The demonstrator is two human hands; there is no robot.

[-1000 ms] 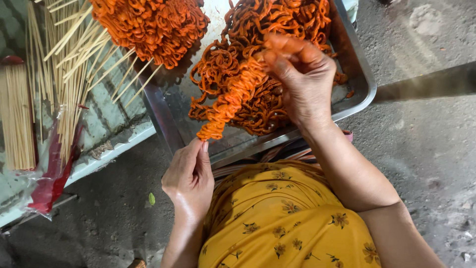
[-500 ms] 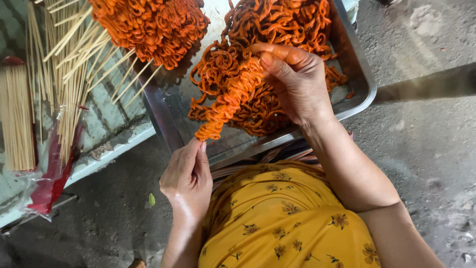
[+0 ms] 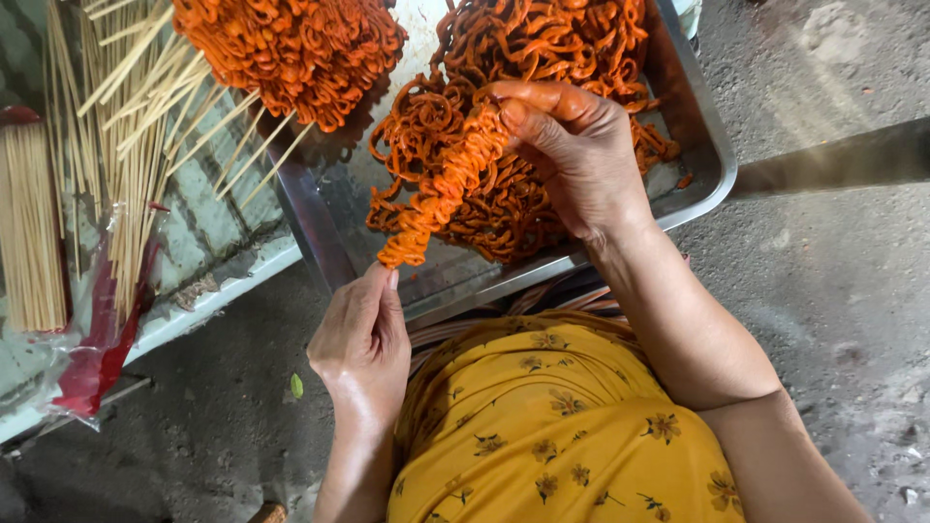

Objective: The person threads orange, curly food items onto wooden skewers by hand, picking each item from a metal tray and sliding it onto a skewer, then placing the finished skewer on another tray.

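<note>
An orange, seasoned strip wound in a spiral on a skewer (image 3: pixel 441 194) slants over a steel tray (image 3: pixel 712 160). My right hand (image 3: pixel 572 155) is closed around its upper end, above a loose heap of orange strips (image 3: pixel 542 58) in the tray. My left hand (image 3: pixel 363 339) pinches the skewer's bare lower end just below the spiral's tip, near the tray's front rim. The stick itself is mostly hidden by the wrapped strip and my fingers.
A pile of finished orange skewers (image 3: pixel 291 53) lies at the top left, sticks fanning out. Bare bamboo sticks (image 3: pixel 29 228) lie on a plastic bag (image 3: pixel 92 358) on a tiled surface. My yellow flowered dress (image 3: pixel 552 426) fills the bottom; grey concrete ground (image 3: pixel 833 291) is to the right.
My right hand has slid a little down along the wrapped skewer, tightening the spiral. My left hand has kept its hold at the lower end.
</note>
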